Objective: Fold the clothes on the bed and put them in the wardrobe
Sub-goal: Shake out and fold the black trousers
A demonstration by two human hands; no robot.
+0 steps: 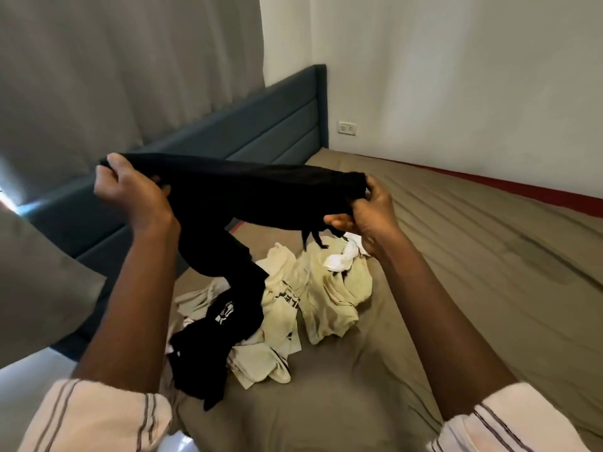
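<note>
the black garment [248,187] was stretched out in the air between both hands, above the bed [473,256]; its upper edge ran almost level from one fist to the other, and a long part of it hung down from near the left side, trailing onto the pile of clothes [310,298] below; the left hand [130,187] was raised with the knuckles up and the fingers curled tight over one end of the cloth, the thumb tucked on top, the forearm rising steeply from the lower left; the right hand [368,210] was closed on the other end, the fabric bunched inside the fingers, with the thumb sticking out toward the left under the cloth; that forearm came up from the lower right, and both wrists were bent inward toward each other; pale striped sleeves [98,415] were rolled up near the elbows; under the garment, the pile lay on the olive-brown sheet near the bed's left side; it held cream shirts with dark lettering, crumpled together, a small white piece [342,259] at its far edge just beneath the right hand, and another black piece with a white print [225,313] at its near left, where the hanging cloth met it; a dark blue padded headboard [261,125] ran along the left, with grey curtains [130,60] behind it; a white wall [456,76] with a switch plate [347,128] stood beyond the bed
</note>
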